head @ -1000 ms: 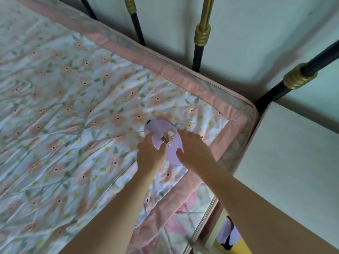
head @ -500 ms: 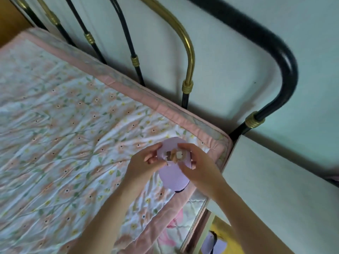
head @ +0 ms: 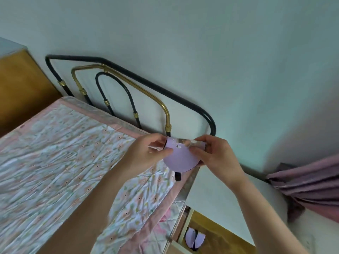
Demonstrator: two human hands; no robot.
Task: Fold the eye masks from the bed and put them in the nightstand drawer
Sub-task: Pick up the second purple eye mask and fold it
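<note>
Above the bed [head: 55, 153], by the headboard, the left hand [head: 146, 153] and right hand [head: 216, 154] pinch a folded lilac mask [head: 180, 158]. A loosened pinch could unfold it before the drawer [head: 207, 233], where another mask [head: 194, 239] lies.

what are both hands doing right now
Left hand: pinching the left edge of the folded lilac eye mask.
Right hand: pinching the right edge of the same mask, held above the bed corner.

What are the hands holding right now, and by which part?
Both hands hold a folded lilac eye mask in the air: the left hand pinches its left edge, the right hand its right edge.
</note>
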